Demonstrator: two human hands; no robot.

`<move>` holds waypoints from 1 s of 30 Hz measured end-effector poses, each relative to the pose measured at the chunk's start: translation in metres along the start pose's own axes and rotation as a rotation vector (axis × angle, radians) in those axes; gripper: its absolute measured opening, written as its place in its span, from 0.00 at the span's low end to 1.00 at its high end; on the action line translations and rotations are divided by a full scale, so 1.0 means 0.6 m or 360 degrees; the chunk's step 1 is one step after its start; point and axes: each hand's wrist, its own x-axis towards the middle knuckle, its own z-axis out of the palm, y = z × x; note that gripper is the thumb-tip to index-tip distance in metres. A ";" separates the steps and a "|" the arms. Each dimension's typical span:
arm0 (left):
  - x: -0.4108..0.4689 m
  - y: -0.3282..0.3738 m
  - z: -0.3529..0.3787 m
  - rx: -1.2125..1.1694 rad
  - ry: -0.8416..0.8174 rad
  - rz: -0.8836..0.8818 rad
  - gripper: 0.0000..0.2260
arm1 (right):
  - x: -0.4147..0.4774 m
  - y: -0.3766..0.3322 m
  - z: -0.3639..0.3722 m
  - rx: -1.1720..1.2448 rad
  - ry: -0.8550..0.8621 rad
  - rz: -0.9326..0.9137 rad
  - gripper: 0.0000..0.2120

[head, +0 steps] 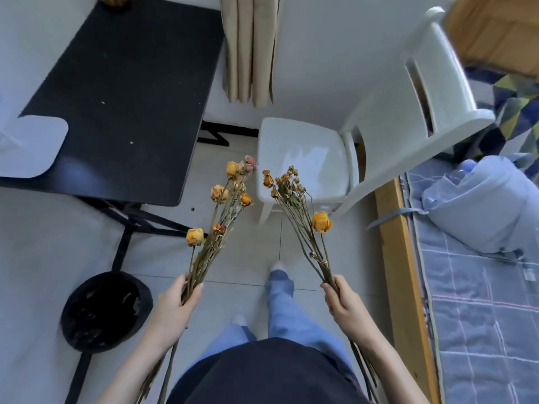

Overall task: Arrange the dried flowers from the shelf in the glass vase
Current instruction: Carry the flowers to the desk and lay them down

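The dried flowers are split into two bunches, one [224, 205] clasped in the left hand [178, 301], the other [294, 205] in the right hand [344, 304], each grip pressed around the stems, heads kept upright and apart, probably against crushing; no vase is seen.

soft even daylight; glare on the white chair [306, 161] seat; edges bent and blurred by the wide lens

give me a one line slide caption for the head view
Standing between a black table and a white chair, the left hand and right hand each grip a dried flower bunch.
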 end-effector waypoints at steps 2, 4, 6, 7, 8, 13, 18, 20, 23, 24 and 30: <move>0.034 0.022 0.004 -0.0011 0.0029 -0.0011 0.05 | 0.053 -0.013 -0.020 -0.0043 -0.0034 -0.0036 0.09; 0.069 0.044 0.010 -0.0021 0.0074 -0.0029 0.05 | 0.108 -0.026 -0.042 -0.0092 -0.0073 -0.0065 0.09; 0.102 0.069 0.018 -0.0057 0.0141 -0.0065 0.04 | 0.164 -0.039 -0.069 -0.0123 -0.0124 -0.0095 0.09; 0.118 0.081 0.022 -0.0074 0.0176 -0.0086 0.05 | 0.192 -0.047 -0.083 -0.0137 -0.0159 -0.0114 0.09; 0.133 0.095 0.026 -0.0088 0.0213 -0.0107 0.05 | 0.220 -0.057 -0.099 -0.0156 -0.0190 -0.0134 0.09; 0.196 0.170 0.037 -0.0161 0.0366 -0.0208 0.08 | 0.340 -0.116 -0.172 -0.0224 -0.0327 -0.0268 0.10; 0.238 0.218 0.029 -0.0236 0.0473 -0.0248 0.04 | 0.423 -0.163 -0.204 -0.0225 -0.0440 -0.0353 0.12; 0.255 0.228 0.022 -0.0277 0.0531 -0.0253 0.04 | 0.454 -0.185 -0.205 -0.0239 -0.0475 -0.0372 0.12; 0.279 0.233 0.007 -0.0333 0.0587 -0.0279 0.06 | 0.497 -0.215 -0.198 -0.0284 -0.0512 -0.0387 0.12; 0.287 0.232 0.000 -0.0346 0.0608 -0.0287 0.06 | 0.510 -0.225 -0.193 -0.0299 -0.0527 -0.0391 0.11; 0.342 0.211 -0.050 -0.0427 0.0689 -0.0311 0.02 | 0.581 -0.300 -0.151 -0.0357 -0.0631 -0.0417 0.12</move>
